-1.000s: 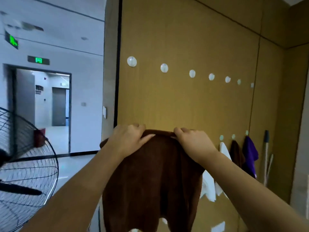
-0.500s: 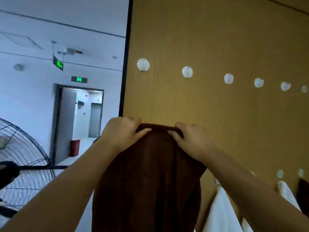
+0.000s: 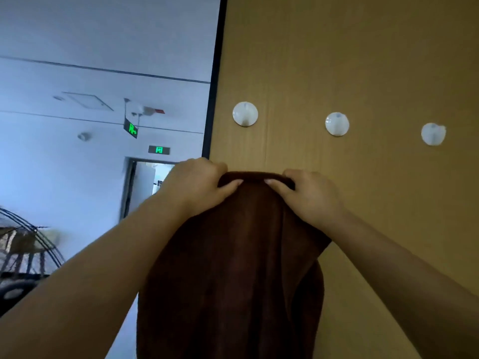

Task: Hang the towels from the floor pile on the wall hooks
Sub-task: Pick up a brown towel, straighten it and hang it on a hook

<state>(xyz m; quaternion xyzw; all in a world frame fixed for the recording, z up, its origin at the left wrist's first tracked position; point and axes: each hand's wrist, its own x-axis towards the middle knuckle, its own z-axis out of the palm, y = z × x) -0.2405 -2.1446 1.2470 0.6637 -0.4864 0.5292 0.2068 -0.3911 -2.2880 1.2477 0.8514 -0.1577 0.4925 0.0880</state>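
Wall-side — towel (image 3: 233, 268) between both hands.

One brown towel (image 3: 233, 268) is counted, held up at its top edge by two hands: one left hand (image 3: 197, 185) and one right hand (image 3: 308, 195). Three round white wall hooks are seen in a row on the one wooden wall panel (image 3: 337, 60): a first hook (image 3: 245, 114), a second hook (image 3: 337, 124) and a third hook (image 3: 433, 133). Two green exit signs are counted, one hanging sign (image 3: 130, 128) and one sign over the doorway (image 3: 159, 150). One fan guard (image 3: 33, 244) is partly seen at the left edge
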